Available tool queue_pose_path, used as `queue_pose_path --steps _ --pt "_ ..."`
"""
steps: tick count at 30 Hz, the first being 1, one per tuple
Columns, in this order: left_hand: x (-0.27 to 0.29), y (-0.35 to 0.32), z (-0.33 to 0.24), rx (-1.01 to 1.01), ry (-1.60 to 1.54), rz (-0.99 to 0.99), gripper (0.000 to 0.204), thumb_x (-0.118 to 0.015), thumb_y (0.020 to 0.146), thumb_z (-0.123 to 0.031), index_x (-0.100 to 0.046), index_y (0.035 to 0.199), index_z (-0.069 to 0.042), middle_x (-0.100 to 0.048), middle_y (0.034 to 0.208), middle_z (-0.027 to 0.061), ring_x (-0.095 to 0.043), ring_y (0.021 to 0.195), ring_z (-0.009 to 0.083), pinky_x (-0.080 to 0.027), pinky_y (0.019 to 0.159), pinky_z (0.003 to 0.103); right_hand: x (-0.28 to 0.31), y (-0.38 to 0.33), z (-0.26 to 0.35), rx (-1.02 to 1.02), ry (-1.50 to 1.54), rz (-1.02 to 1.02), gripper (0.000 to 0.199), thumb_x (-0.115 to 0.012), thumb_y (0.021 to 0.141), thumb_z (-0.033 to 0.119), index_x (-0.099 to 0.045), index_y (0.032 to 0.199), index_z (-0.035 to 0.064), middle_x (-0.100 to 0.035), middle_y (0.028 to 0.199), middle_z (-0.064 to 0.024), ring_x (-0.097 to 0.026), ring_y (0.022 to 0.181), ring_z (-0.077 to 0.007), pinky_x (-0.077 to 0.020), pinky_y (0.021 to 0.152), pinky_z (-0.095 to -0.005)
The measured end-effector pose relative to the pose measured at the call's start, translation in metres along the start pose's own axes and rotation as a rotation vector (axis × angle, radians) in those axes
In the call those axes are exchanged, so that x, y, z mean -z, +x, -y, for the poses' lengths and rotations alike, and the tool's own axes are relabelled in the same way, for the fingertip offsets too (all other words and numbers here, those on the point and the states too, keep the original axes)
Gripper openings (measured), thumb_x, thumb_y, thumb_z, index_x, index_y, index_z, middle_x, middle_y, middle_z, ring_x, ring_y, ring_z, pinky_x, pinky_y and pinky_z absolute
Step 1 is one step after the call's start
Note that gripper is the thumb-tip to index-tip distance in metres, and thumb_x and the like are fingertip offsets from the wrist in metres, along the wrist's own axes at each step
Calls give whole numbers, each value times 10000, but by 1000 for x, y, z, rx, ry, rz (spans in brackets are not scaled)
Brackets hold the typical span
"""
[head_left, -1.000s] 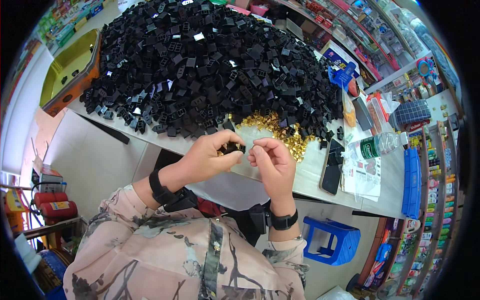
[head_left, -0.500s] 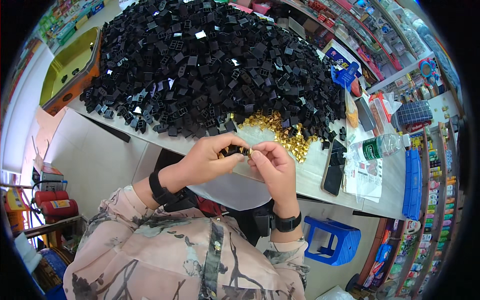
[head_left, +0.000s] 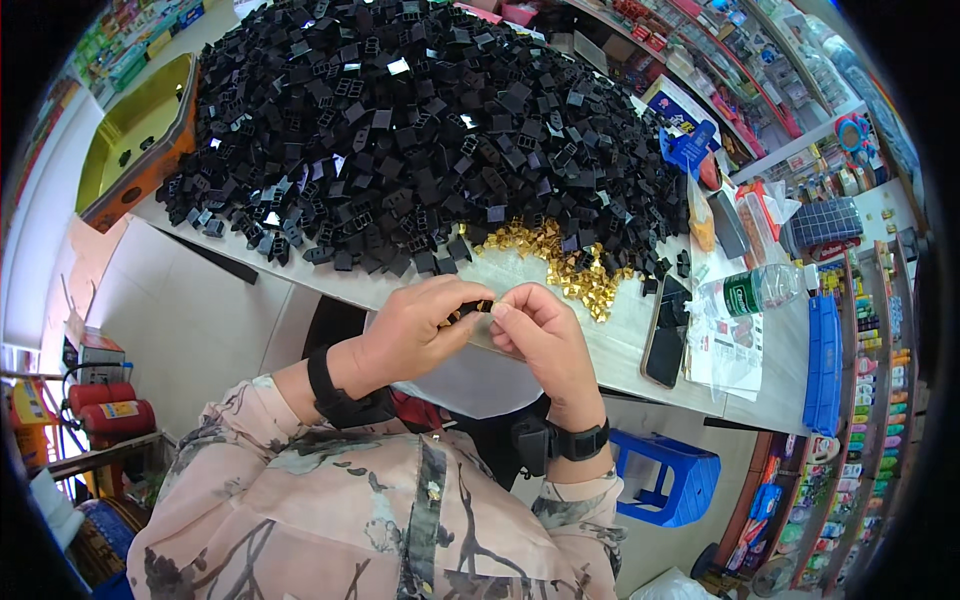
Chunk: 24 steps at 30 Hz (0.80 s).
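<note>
Close to the table's front edge, my left hand [head_left: 408, 328] is closed round a small black plastic piece [head_left: 484, 306] with bits of gold showing on it; my fingers hide most of it. The thumb and forefinger of my right hand [head_left: 548, 340] pinch together at the piece's right end, on something small and partly gold that I cannot make out fully. Just beyond my hands lies a scatter of small gold metal clips [head_left: 590, 285]. A large heap of black plastic pieces [head_left: 400, 150] covers the table behind them.
On the table's right are a phone [head_left: 666, 335], papers [head_left: 725, 365], a plastic bottle [head_left: 765, 290] and a blue tray [head_left: 824, 365]. A yellow-lined box [head_left: 130, 150] stands left of the heap. Below the table is a blue stool [head_left: 665, 480]; fire extinguishers [head_left: 112, 412] stand at left.
Both hands stay together over the table edge. My left fingers have closed further over the black piece, and my right fingertips have shifted slightly at its end.
</note>
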<state>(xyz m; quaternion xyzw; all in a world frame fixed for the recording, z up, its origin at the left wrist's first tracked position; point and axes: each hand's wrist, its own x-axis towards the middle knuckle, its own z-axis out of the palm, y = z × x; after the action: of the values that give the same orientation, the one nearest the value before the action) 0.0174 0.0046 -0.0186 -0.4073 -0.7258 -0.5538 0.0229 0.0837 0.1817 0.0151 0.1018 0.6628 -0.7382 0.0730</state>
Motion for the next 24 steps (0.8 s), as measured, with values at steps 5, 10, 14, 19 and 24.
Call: queue_pose_path --steps 5,10,14,19,24 --pt "3 2 3 78 -136 38 219 -622 865 -41 -611 1083 -33 -664 873 61 -642 670 120 -463 533 230 -3 1 -1 13 2 10 115 -577 936 162 -588 948 48 -598 802 15 -545 717 -38 -449 652 -177" --pt "15 7 -9 438 -507 92 211 -580 910 -69 -592 1119 -42 -673 893 57 -643 667 92 -434 487 185 -3 5 2 58 22 -82 141 -536 957 176 -598 992 54 -604 810 9 -549 723 -47 -446 652 -183" --pt "23 10 -8 603 -642 155 225 -558 929 -87 -576 1150 -51 -676 893 61 -639 676 83 -416 478 176 -3 8 0 65 -4 -88 160 -530 961 183 -602 1021 53 -605 814 8 -551 726 -54 -445 651 -188" --pt "23 11 -7 599 -650 147 218 -559 927 -83 -582 1140 -39 -671 861 50 -636 667 83 -416 476 182 -7 8 1 66 30 -82 151 -538 958 187 -599 998 55 -602 811 11 -547 721 -48 -440 642 -187" --pt "9 5 -4 464 -536 75 230 -598 904 -115 -593 1120 -37 -663 854 53 -628 652 88 -463 529 219 -9 9 1 52 59 -75 122 -551 948 178 -594 930 66 -592 783 21 -534 694 -37 -430 629 -182"
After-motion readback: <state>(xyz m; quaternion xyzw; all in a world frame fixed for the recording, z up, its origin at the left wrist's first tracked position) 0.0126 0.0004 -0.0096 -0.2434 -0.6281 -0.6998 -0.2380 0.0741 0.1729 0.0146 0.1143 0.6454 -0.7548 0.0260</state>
